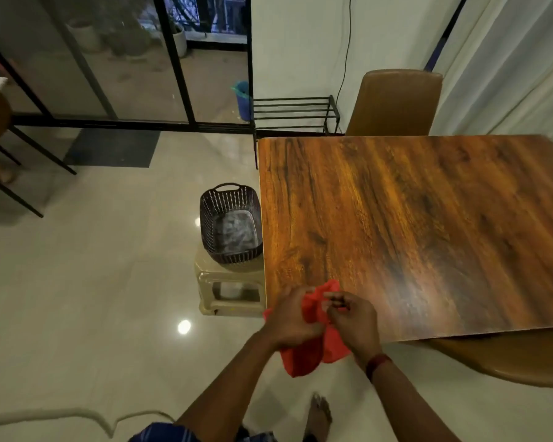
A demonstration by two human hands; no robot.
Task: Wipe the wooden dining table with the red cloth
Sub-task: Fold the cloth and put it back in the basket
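Observation:
The wooden dining table (422, 231) fills the right half of the view, its top bare and glossy. Both hands hold the red cloth (313, 349) bunched up over the table's near left corner. My left hand (292, 317) grips the cloth's left side and my right hand (353, 320) pinches its right side. Part of the cloth hangs down below the hands, off the table edge. A dark red band sits on my right wrist.
A dark perforated basket (229, 223) rests on a beige plastic stool (230, 288) against the table's left edge. Brown chairs stand at the far side (395, 102) and near right (511, 358). A black metal rack (296, 113) and glass doors lie beyond. My bare foot (320, 416) is on the tiled floor.

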